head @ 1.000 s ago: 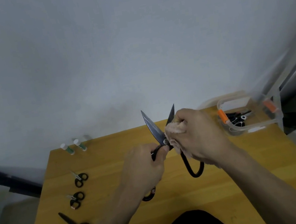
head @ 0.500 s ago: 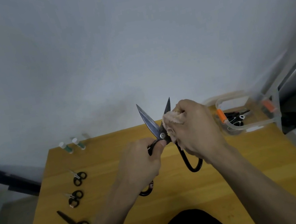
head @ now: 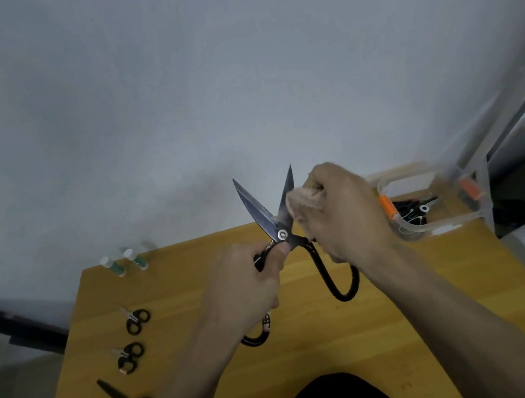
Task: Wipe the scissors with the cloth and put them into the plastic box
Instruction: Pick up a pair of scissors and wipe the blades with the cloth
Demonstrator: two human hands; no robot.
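Cloth (head: 306, 199) in our right hand (head: 345, 209) has climbed from near the pivot a second ago to the upper part of the right blade, so we judge the wiping stroke is nearly through on that blade. Our left hand (head: 251, 286) grips one black handle of the scissors (head: 275, 222), held above the counter (head: 311, 339), blades spread wide and pointing up, dark steel with a bright rivet. Plastic box (head: 437, 226), at the far right, already holds other scissors.
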